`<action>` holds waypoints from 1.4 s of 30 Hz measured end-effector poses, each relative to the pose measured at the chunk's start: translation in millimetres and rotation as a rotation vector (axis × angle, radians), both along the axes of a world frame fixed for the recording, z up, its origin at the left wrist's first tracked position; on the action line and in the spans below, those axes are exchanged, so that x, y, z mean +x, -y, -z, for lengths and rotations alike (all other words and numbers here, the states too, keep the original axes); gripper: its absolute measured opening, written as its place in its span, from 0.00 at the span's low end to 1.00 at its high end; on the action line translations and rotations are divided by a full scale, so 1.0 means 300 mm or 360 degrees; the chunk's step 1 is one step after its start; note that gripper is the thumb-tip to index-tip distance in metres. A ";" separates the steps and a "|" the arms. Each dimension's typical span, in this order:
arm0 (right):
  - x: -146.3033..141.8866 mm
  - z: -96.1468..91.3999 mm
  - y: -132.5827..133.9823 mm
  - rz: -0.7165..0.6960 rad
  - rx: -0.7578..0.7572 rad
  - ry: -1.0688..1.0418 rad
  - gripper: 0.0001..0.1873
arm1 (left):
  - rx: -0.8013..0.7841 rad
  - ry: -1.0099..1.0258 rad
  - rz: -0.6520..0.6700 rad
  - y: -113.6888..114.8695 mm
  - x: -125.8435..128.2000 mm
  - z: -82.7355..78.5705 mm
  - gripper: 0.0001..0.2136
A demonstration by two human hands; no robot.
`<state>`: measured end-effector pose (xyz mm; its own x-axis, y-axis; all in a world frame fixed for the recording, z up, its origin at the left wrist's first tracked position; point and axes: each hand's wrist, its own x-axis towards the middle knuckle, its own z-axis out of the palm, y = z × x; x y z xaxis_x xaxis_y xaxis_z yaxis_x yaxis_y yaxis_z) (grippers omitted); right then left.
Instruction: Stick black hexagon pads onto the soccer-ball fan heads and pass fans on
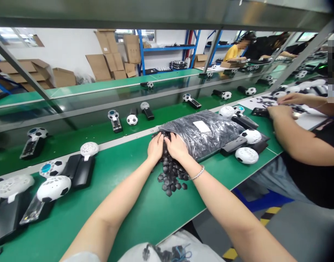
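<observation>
A clear plastic bag (213,136) with a white label lies on the green bench, filled with small dark parts. From its mouth a heap of black pentagonal pieces (172,176) spreads over the bench towards me. My left hand (155,149) curls round pieces at the left of the opening. Beside it, my right hand (178,147) is bent over more of them against the bag's edge, with a twisted bracelet on the wrist. Both sets of fingertips are partly hidden among the pieces.
Football-shaped devices with black handles (81,171) stand along the left of the bench, and others (246,154) by the bag. More ride the green conveyor (158,127) behind. A co-worker's hands (281,109) handle parts at right. A metal beam (167,16) crosses overhead.
</observation>
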<state>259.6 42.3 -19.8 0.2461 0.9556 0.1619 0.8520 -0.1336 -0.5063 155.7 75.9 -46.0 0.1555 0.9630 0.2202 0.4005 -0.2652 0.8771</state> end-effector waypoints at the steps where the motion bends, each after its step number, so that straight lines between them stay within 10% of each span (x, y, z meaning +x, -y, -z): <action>1: -0.007 0.006 0.005 -0.0032 0.0030 -0.0006 0.25 | -0.0008 0.0050 -0.0008 0.003 0.001 0.000 0.18; 12: -0.119 0.041 0.040 -0.0154 0.0437 -0.0354 0.23 | -0.0182 0.0989 -0.0311 0.046 0.024 0.018 0.15; 28: -0.193 0.004 0.083 -0.0056 0.0913 -0.0922 0.21 | -0.0583 0.1834 -0.0499 0.132 0.007 -0.110 0.06; 36: -0.358 -0.086 0.069 -0.0318 0.1013 -0.0929 0.20 | -0.0426 0.2010 -0.0588 0.141 -0.162 -0.205 0.05; 42: -0.639 -0.149 0.050 -0.0686 0.1032 -0.1066 0.20 | -0.0028 0.2067 -0.0903 0.192 -0.449 -0.292 0.03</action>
